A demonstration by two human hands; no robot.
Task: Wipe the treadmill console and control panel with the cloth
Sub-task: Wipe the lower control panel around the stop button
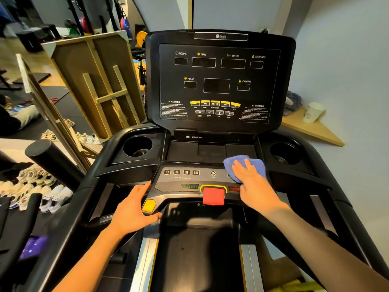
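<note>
Both forearms reach over the belt (197, 249): left hand (134, 209) loosely curled on the control panel (189, 180) edge beside a yellow button (149, 205), right hand (252, 182) flat, fingers spread, pressing a blue cloth (244, 163) onto the panel's right side below the console (219, 81).

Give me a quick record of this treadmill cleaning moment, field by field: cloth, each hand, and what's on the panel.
cloth: blue cloth, on right side of control panel
right hand: right hand flat on cloth
left hand: left hand rests on panel's left edge, beside yellow button
panel centre: red stop key
display: upper console, screens dark
</note>
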